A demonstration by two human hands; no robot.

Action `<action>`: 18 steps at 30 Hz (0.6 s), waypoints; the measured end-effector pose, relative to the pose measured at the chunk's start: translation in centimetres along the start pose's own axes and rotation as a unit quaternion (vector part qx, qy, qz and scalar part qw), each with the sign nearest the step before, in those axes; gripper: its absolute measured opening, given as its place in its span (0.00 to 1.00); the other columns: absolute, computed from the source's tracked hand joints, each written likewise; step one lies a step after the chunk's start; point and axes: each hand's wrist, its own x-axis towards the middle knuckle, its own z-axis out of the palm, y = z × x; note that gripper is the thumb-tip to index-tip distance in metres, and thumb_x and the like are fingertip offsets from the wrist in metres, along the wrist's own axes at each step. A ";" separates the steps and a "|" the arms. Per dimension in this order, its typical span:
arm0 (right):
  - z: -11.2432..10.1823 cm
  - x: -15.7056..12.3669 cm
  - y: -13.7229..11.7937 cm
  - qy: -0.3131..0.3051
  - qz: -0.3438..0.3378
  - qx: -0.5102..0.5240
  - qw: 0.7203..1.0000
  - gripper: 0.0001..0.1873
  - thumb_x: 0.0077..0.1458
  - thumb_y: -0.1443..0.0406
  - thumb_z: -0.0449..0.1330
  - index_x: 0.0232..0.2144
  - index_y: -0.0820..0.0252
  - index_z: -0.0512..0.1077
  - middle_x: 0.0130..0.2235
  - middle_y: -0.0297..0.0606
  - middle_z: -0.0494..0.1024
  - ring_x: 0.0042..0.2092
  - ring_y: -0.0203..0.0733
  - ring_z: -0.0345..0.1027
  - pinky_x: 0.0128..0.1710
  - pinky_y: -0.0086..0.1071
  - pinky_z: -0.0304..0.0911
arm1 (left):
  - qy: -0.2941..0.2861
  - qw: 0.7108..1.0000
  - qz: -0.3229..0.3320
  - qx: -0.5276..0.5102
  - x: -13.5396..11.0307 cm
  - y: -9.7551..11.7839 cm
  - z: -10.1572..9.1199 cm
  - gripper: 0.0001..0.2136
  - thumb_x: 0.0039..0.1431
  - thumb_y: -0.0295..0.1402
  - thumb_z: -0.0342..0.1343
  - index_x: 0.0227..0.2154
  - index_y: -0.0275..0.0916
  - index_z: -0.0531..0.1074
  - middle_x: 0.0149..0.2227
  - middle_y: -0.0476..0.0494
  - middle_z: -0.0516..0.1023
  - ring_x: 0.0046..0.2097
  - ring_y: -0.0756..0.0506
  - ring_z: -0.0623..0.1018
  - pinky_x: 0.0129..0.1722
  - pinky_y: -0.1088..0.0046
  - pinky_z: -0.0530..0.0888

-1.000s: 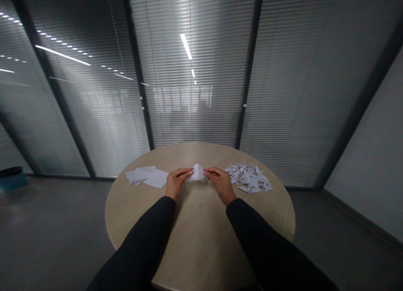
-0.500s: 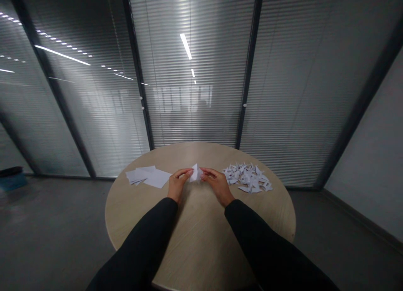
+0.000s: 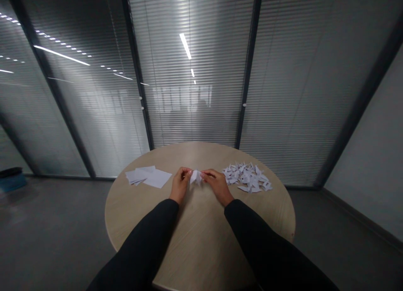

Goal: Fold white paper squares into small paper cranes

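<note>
A small folded white paper (image 3: 195,177) is held up between my two hands over the middle of the table. My left hand (image 3: 180,183) pinches its left side, and my right hand (image 3: 217,183) grips its right side with thumb and fingers. Parts of the paper are hidden behind the fingertips. To the left of my left hand lie several flat white paper sheets (image 3: 158,178), partly overlapping. Close to the right of my right hand is a heap of small folded paper pieces (image 3: 248,176) with pointed ends.
The round wooden table (image 3: 195,240) has its curved far edge near a glass partition with blinds (image 3: 195,123). A blue bin (image 3: 12,180) with a dark rim stands on the floor at the far left. A white wall (image 3: 371,148) rises at the right.
The folded paper's raised upper point has come down, so it looks lower and wider between my fingers. My left hand has turned slightly; the sheets and the heap are unchanged.
</note>
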 end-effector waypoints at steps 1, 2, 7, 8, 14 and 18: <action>0.1 0.0 0.1 -0.008 0.014 0.010 1.000 0.15 0.43 0.54 0.62 0.27 0.60 0.75 0.29 0.37 0.76 0.29 0.39 0.69 0.31 0.33 0.67 | 0.001 1.000 0.002 0.011 -0.1 -0.1 0.0 0.09 0.51 0.39 0.53 0.28 0.37 0.67 0.27 0.49 0.71 0.31 0.50 0.71 0.32 0.75 0.67; 0.2 0.0 0.1 -0.017 0.029 0.021 0.999 0.15 0.43 0.54 0.62 0.27 0.60 0.74 0.28 0.37 0.76 0.28 0.39 0.69 0.31 0.33 0.67 | 0.002 1.000 0.004 0.021 -0.1 -0.2 0.0 0.09 0.52 0.39 0.52 0.29 0.38 0.66 0.27 0.49 0.71 0.30 0.50 0.71 0.32 0.76 0.67; 0.5 -0.1 0.2 -0.039 0.095 0.077 0.992 0.14 0.40 0.55 0.64 0.24 0.60 0.73 0.24 0.35 0.74 0.27 0.38 0.67 0.29 0.32 0.66 | -0.027 0.997 0.019 0.073 -0.5 0.0 0.1 0.09 0.55 0.37 0.50 0.35 0.38 0.67 0.27 0.49 0.71 0.30 0.50 0.71 0.32 0.75 0.67; 0.5 -0.1 0.2 -0.037 0.115 0.092 0.988 0.14 0.39 0.56 0.64 0.24 0.61 0.73 0.24 0.35 0.74 0.26 0.38 0.67 0.29 0.32 0.66 | -0.038 0.996 0.024 0.078 -0.6 0.1 0.1 0.10 0.56 0.37 0.50 0.37 0.38 0.68 0.28 0.49 0.72 0.30 0.50 0.71 0.33 0.75 0.68; -0.4 0.1 0.9 -0.022 0.183 0.211 0.960 0.10 0.41 0.60 0.62 0.24 0.62 0.72 0.27 0.37 0.74 0.29 0.37 0.67 0.29 0.30 0.64 | -0.115 0.991 0.065 0.038 -0.5 1.1 -0.2 0.15 0.59 0.37 0.45 0.41 0.38 0.72 0.45 0.38 0.69 0.45 0.44 0.71 0.35 0.71 0.73; -1.0 0.4 1.3 -0.016 0.230 0.249 0.941 0.08 0.41 0.61 0.61 0.25 0.61 0.72 0.27 0.36 0.73 0.27 0.35 0.64 0.29 0.30 0.64 | -0.183 0.977 0.099 0.047 -0.5 1.5 -0.5 0.15 0.56 0.32 0.49 0.46 0.42 0.71 0.52 0.38 0.64 0.47 0.45 0.70 0.38 0.70 0.74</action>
